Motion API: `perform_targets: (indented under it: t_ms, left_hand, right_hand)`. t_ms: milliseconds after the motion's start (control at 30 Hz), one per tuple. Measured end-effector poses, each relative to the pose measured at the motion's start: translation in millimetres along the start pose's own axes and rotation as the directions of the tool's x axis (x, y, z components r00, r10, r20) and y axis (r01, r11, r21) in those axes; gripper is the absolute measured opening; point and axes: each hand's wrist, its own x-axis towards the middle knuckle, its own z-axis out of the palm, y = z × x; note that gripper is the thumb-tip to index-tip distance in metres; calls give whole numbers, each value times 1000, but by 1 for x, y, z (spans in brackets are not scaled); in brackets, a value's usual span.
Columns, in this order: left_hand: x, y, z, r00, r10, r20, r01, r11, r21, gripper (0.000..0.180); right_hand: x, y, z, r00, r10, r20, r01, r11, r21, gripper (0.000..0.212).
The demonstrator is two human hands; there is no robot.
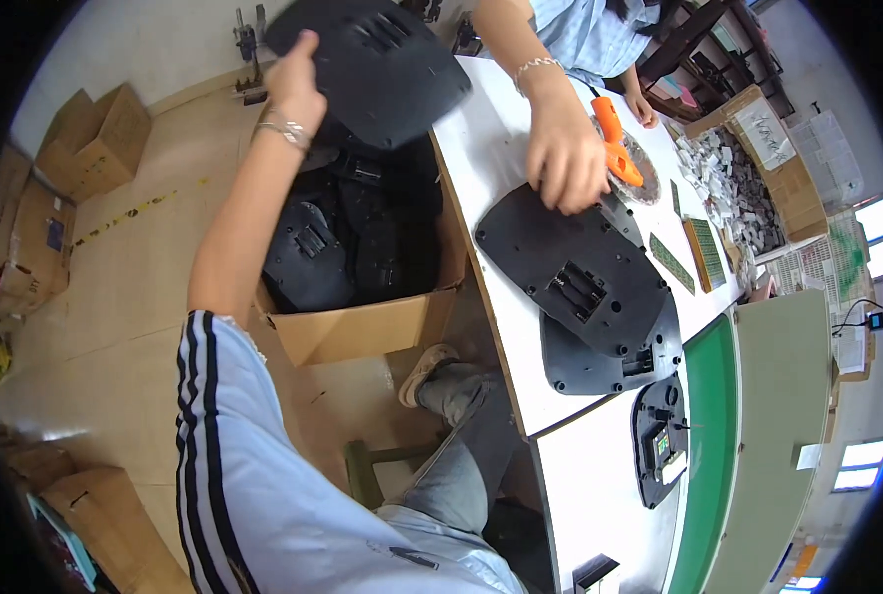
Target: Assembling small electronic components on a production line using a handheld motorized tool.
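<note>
My left hand [298, 89] is raised over an open cardboard box [372, 332], fingers closed on the edge of a black plastic panel [392, 84] with rounded corners and slots. More black plastic panels [308, 252] lie inside the box. On the white table, a black panel with a battery compartment [580, 267] rests partly over a second one [600, 361]. A co-worker's hand [568, 153] reaches down to the far edge of the upper panel. My right hand is not in view.
Beside the co-worker's hand is an orange tool [615, 144]. Green circuit boards [671, 262] lie farther right, near a carton of small grey-white parts [733, 188]. A smaller black unit [659, 441] sits by the green strip [709, 416]. Cardboard boxes [95, 144] stand on the floor at left.
</note>
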Motion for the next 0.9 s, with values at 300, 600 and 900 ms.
perform_targets:
  t_ms: [300,600,900]
  left_hand:
    - [-15,-151,39,937,81,341,-291,721,629,74]
    - [-16,-105,-10,758,-16,652,-531,567,630,27]
    - [-73,-158,-203,923,-366,123,-277,-407,871,119]
  right_hand:
    - [11,16,-5,981,194,-10,-193,978,77,61]
    - [139,171,23,897,86,434,76,-996,41,58]
    - [91,89,47,943,3,333,263,-619,-740,58]
